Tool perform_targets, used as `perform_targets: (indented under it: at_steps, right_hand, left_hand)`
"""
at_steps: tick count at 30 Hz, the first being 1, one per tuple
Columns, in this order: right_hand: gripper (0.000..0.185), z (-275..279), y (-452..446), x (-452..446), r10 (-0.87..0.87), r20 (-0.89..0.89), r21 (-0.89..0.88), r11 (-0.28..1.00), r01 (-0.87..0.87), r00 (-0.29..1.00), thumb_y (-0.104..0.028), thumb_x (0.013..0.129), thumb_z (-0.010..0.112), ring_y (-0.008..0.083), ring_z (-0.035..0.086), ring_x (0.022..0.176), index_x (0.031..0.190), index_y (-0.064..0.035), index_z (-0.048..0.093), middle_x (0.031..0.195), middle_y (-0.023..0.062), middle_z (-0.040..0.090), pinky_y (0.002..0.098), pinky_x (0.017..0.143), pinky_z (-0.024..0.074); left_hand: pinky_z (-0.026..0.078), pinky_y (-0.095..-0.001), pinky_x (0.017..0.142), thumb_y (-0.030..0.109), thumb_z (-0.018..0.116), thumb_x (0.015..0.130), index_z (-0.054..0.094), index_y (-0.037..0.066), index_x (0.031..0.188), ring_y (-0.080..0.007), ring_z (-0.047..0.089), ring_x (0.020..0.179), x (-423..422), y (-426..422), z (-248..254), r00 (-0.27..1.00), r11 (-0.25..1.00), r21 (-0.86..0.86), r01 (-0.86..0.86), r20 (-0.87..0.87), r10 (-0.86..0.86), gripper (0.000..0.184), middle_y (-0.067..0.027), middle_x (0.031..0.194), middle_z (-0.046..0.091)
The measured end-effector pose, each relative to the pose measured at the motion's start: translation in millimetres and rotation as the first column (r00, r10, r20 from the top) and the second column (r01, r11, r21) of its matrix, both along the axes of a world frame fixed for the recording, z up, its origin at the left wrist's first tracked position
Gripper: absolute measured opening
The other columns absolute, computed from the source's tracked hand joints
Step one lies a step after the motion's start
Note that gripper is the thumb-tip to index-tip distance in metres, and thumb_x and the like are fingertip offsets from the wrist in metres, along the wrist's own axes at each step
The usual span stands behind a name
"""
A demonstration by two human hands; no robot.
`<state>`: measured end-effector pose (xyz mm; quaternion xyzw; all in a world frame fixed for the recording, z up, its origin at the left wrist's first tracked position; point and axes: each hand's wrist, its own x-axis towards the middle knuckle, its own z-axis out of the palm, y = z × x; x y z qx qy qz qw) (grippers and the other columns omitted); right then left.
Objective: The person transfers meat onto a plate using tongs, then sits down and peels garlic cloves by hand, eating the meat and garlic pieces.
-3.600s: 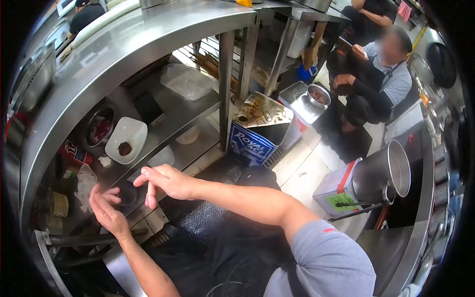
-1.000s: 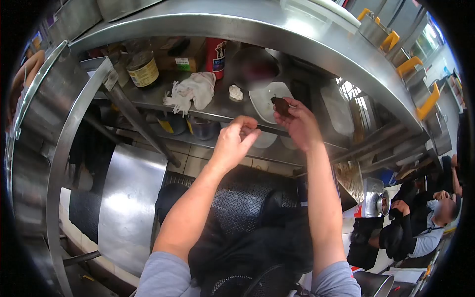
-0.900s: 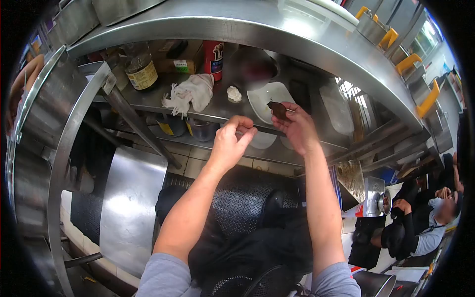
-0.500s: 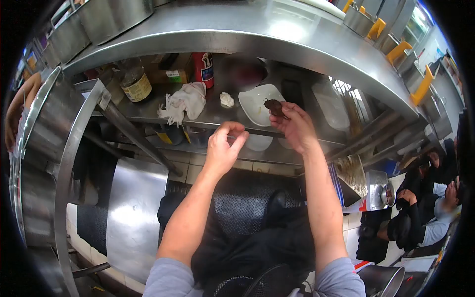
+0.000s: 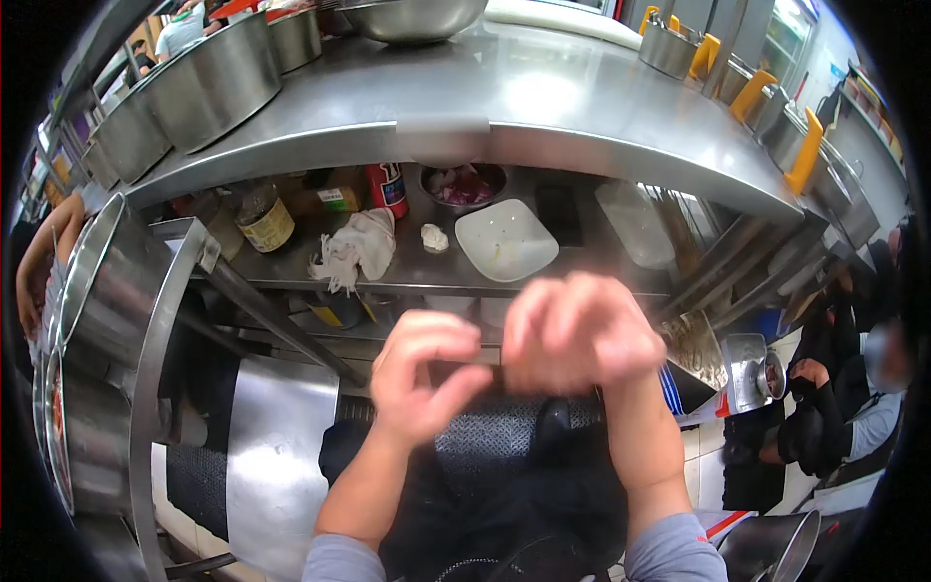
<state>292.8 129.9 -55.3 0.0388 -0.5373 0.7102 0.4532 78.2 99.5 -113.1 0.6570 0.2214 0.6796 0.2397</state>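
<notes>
My left hand (image 5: 422, 373) is raised above my lap, its fingers curled and the thumb held apart, with nothing clearly visible in it. Close beside it, my right hand (image 5: 582, 335) is smeared by motion, and I cannot see whether anything is in its fingers. Beyond the hands, a white square dish (image 5: 506, 241) with small yellowish bits rests on the steel undershelf (image 5: 427, 274). Left of the dish lie a small white lump (image 5: 433, 238) and a crumpled white cloth (image 5: 357, 250). Behind the dish stands a metal bowl (image 5: 464, 186) of purplish-red pieces.
A labelled jar (image 5: 264, 221) and a red can (image 5: 388, 189) stand on the undershelf. The steel counter (image 5: 543, 92) overhangs it. Large pots (image 5: 213, 87) line the upper left. A seated person (image 5: 834, 407) is at the right, and another person's arm (image 5: 44, 262) shows at far left.
Both hands have come down and nearer my body, away from the dish. The dark brown lump held in my right hand before is no longer clearly visible. The view has tilted up slightly.
</notes>
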Motion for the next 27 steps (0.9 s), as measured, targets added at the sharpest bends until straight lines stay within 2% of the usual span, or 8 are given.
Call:
perform_targets:
  at_steps: [5,8,12,15,18,21,24,27]
  right_hand:
    - [0.03,38,-53,-9,0.14,-0.031,0.203,0.97,-0.131,0.99,-0.026,0.088,0.075,0.0375,0.071,0.1,0.099,0.0014,0.077,0.115,0.0282,0.071,0.0441,0.094,0.0565]
    - [0.03,16,-70,-51,0.008,-0.53,0.156,0.984,0.089,0.848,-0.023,0.096,0.075,0.0342,0.071,0.084,0.097,0.0065,0.079,0.107,0.0315,0.072,0.0393,0.072,0.0603]
    - [0.04,27,-79,-34,-0.031,-0.328,0.182,0.979,0.095,0.944,-0.031,0.097,0.072,0.0319,0.071,0.082,0.093,0.0076,0.079,0.103,0.0327,0.071,0.0362,0.07,0.0596]
    - [0.034,29,-79,-30,-0.069,-0.475,0.138,0.979,0.152,0.877,-0.026,0.098,0.074,0.0321,0.072,0.083,0.094,0.0078,0.078,0.104,0.0335,0.071,0.0354,0.07,0.0602]
    - [0.036,50,-69,9,0.122,0.172,0.144,0.978,-0.148,0.977,-0.013,0.089,0.079,0.038,0.075,0.093,0.095,0.0206,0.071,0.113,0.0398,0.07,0.0483,0.081,0.0621]
    - [0.027,33,-92,-5,-0.208,-0.098,0.283,0.932,0.228,0.973,-0.007,0.092,0.076,0.0364,0.076,0.086,0.087,0.0182,0.069,0.11,0.0396,0.07,0.0431,0.075,0.0638]
    - [0.017,26,-90,-7,-0.353,-0.033,0.272,0.897,0.348,0.935,-0.003,0.092,0.077,0.035,0.075,0.08,0.085,0.0104,0.07,0.105,0.038,0.071,0.0395,0.072,0.0643]
    - [0.027,25,-69,-26,-0.052,-0.359,0.497,0.834,0.239,0.932,-0.019,0.098,0.076,0.0325,0.073,0.083,0.095,0.0072,0.078,0.105,0.0346,0.071,0.0354,0.071,0.0613]
  left_hand:
    - [0.056,-0.0351,0.075,0.018,0.096,0.073,0.08,0.011,0.102,-0.0261,0.066,0.093,3,-44,43,0.968,0.937,0.269,0.221,0.056,-0.244,0.033,-0.0117,0.112,0.066]
    - [0.055,-0.0343,0.071,0.014,0.089,0.081,0.079,0.013,0.101,-0.0248,0.063,0.091,11,-62,52,0.963,0.939,0.245,0.241,0.063,-0.263,0.022,-0.0109,0.108,0.062]
    - [0.05,-0.0324,0.07,0.015,0.081,0.087,0.071,0.016,0.113,-0.0242,0.055,0.091,26,-63,48,0.953,0.874,0.41,0.26,0.039,-0.301,0.028,-0.0087,0.109,0.053]
    - [0.048,-0.032,0.07,0.014,0.08,0.087,0.072,0.015,0.114,-0.0243,0.055,0.09,38,-74,53,0.971,0.913,0.388,0.129,0.139,-0.196,0.027,-0.0095,0.111,0.054]
    - [0.048,-0.0312,0.068,0.015,0.08,0.087,0.074,0.017,0.111,-0.0239,0.054,0.089,20,-64,56,0.97,0.882,0.413,0.226,-0.012,-0.243,0.025,-0.0092,0.11,0.054]
    - [0.048,-0.0314,0.067,0.016,0.082,0.086,0.075,0.019,0.111,-0.0235,0.053,0.09,31,-63,58,0.978,0.878,0.434,0.202,-0.035,-0.208,0.026,-0.0084,0.11,0.053]
    - [0.049,-0.0317,0.066,0.017,0.082,0.086,0.076,0.02,0.113,-0.0237,0.053,0.091,30,-60,61,0.991,0.886,0.446,0.129,-0.032,-0.128,0.029,-0.0077,0.109,0.052]
    - [0.052,-0.0323,0.065,0.011,0.082,0.085,0.072,0.01,0.1,-0.0233,0.058,0.086,38,-75,64,0.995,0.916,0.395,0.061,0.054,-0.089,0.018,-0.0087,0.101,0.06]
